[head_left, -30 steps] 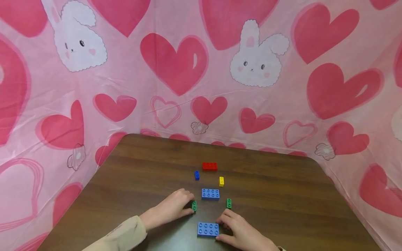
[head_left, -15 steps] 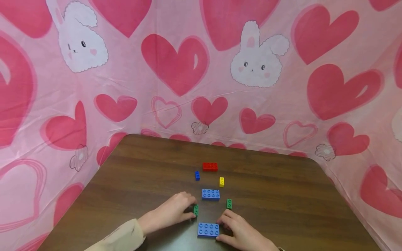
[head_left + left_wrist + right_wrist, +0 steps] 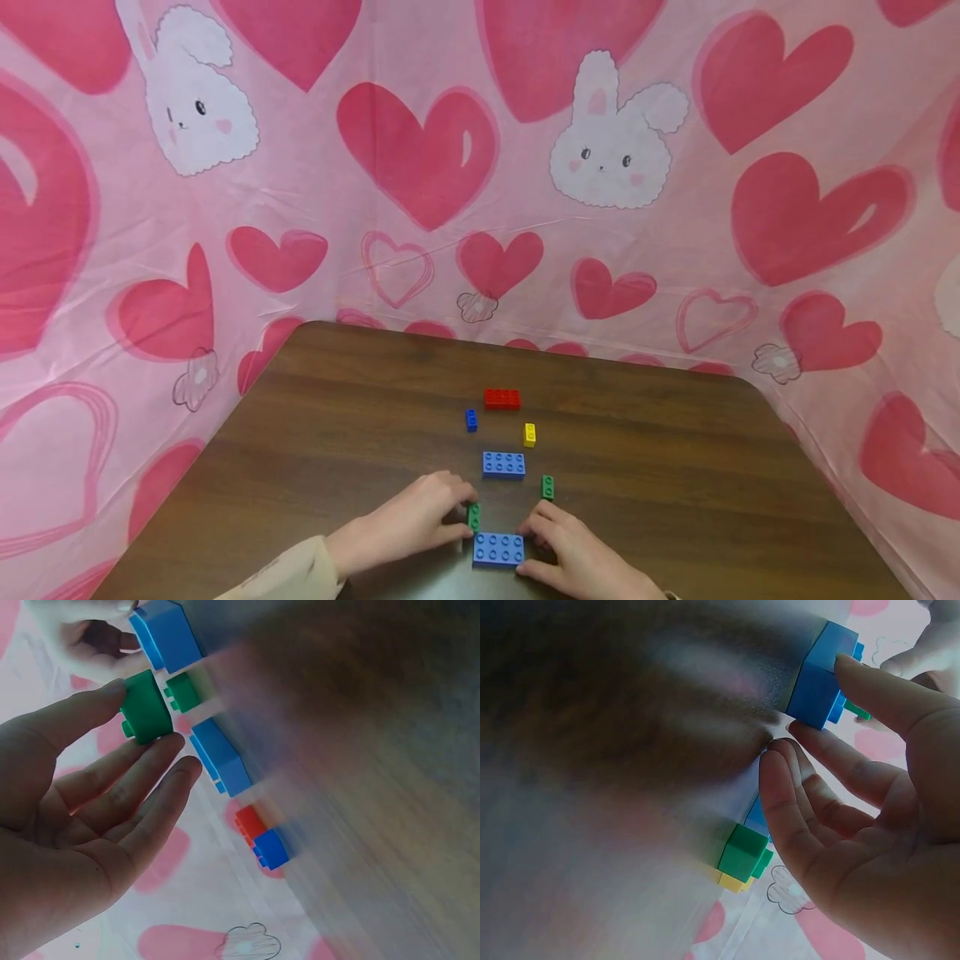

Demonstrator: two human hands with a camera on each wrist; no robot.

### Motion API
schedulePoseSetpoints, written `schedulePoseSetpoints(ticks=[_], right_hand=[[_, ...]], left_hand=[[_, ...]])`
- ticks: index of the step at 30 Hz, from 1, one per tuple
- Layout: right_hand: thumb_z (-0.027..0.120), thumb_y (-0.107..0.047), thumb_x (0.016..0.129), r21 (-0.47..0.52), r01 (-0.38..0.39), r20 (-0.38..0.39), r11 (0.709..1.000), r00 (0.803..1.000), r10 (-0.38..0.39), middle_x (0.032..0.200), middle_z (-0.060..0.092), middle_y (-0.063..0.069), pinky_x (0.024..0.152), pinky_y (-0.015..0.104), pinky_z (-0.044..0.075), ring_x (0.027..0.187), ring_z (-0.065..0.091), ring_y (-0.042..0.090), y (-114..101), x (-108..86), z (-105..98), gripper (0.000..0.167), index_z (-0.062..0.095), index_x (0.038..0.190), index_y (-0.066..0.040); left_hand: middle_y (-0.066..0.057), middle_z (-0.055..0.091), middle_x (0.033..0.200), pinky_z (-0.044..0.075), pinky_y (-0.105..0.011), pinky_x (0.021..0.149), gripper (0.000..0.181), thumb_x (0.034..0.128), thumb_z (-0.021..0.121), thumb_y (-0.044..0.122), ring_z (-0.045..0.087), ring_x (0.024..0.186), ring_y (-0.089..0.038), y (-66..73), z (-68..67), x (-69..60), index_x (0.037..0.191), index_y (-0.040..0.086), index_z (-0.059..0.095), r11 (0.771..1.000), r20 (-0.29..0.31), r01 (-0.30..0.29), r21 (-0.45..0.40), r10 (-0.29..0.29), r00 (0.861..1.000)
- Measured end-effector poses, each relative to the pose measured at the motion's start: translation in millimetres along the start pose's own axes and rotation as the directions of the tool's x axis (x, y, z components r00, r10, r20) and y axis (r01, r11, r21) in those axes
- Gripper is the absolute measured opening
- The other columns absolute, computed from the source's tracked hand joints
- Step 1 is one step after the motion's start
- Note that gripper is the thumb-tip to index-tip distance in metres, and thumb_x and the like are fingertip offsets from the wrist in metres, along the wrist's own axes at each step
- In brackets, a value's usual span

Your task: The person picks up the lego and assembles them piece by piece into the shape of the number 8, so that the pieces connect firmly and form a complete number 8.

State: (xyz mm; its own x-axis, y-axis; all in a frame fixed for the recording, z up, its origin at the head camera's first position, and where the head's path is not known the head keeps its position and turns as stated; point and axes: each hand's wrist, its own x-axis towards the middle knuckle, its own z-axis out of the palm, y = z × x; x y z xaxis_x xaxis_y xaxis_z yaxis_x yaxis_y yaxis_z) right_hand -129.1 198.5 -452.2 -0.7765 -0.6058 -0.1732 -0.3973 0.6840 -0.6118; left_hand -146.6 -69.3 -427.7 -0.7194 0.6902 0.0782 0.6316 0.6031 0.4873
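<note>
Thumb and fingers of my left hand pinch a small green toy building brick by its two ends. In the head view this brick stands at the far left corner of the near light-blue brick, very close to it; contact is unclear. My right hand holds that blue brick at its right end, thumb and index fingertip on it, as the right wrist view of the blue brick also tells. Beyond the hands lie a second light-blue brick and, right of it, another small green brick.
Farther back on the brown wooden table lie a red brick, a small dark-blue brick and a small yellow brick. A pink cloth with hearts and rabbits hangs around the table's far side.
My left hand has drawn the small green brick toward me and slightly right, up to the near blue brick. My right hand and the other bricks stay put.
</note>
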Motion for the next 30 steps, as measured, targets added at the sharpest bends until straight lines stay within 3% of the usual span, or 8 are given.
schedulePoseSetpoints(ticks=[18,25,30], right_hand=[[0.07,-0.045,0.089,-0.045,0.048,-0.037,0.998,0.998,-0.049,0.097,0.055,-0.013,0.069,0.016,0.046,0.08,0.048,-0.006,-1.1,-2.3,-1.7,0.031,0.067,0.105,-0.019],[0.071,-0.045,0.088,-0.03,0.022,-0.023,0.999,0.999,-0.023,0.097,0.054,-0.013,0.069,0.016,0.046,0.08,0.048,-0.005,-1.5,-1.3,-1.5,0.031,0.067,0.105,-0.019],[0.071,-0.045,0.088,-0.014,0.009,-0.015,1.0,1.0,-0.009,0.097,0.054,-0.013,0.069,0.016,0.046,0.081,0.048,-0.005,-1.5,-0.6,-1.3,0.031,0.067,0.106,-0.02]], left_hand=[[0.009,0.069,0.089,0.046,-0.011,0.067,0.024,0.0873,0.076,0.03,0.047,0.075,0.006,8.0,9.4,-4.8,0.106,0.016,0.072,0.999,0.026,-0.047,-0.002,0.047,0.999],[0.008,0.07,0.091,0.045,-0.01,0.067,0.024,0.0876,0.075,0.029,0.051,0.076,0.004,6.7,12.0,-5.3,0.107,0.015,0.072,0.996,0.007,-0.089,0.01,0.089,0.996],[0.008,0.07,0.093,0.046,-0.012,0.069,0.024,0.0882,0.075,0.03,0.051,0.078,0.004,8.3,11.5,-4.9,0.108,0.016,0.072,0.997,0.03,-0.075,0.006,0.075,0.997]])
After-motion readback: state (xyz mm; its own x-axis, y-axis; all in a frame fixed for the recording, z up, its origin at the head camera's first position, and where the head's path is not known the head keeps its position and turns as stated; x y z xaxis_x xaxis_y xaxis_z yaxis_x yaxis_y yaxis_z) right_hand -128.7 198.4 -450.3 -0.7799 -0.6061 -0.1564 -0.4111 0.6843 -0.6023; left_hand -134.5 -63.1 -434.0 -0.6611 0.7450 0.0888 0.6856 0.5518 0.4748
